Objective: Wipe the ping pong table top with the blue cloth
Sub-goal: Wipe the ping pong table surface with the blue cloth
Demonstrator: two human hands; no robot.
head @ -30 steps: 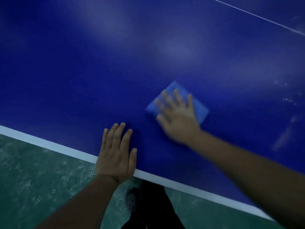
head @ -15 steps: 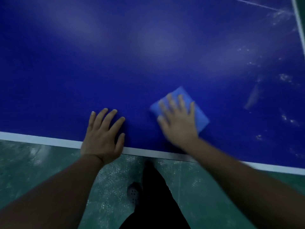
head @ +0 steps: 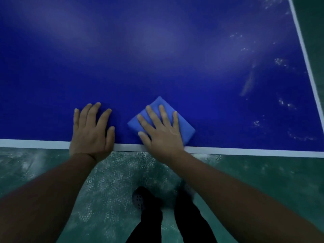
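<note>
- At the near edge of the ping pong table top [head: 157,50], in the head view, the right hand [head: 162,132] lies flat on the blue cloth [head: 185,128], fingers straight and spread, pressing it down rather than gripping it.
- The blue cloth is folded into a thick pad (one corner points away from the person) and sits just inside the white edge line [head: 245,152], its near corner hidden under the palm.
- The left hand [head: 92,132] rests flat on the bare table surface just beside the cloth, not touching it, fingers straight, heel over the white line, holding nothing.
- Pale smears and specks [head: 249,83] mark the blue surface toward the right corner.
- Below the table edge, the green floor [head: 263,172] shows, with dark trouser legs [head: 150,223] and a perforated shoe [head: 138,200].
</note>
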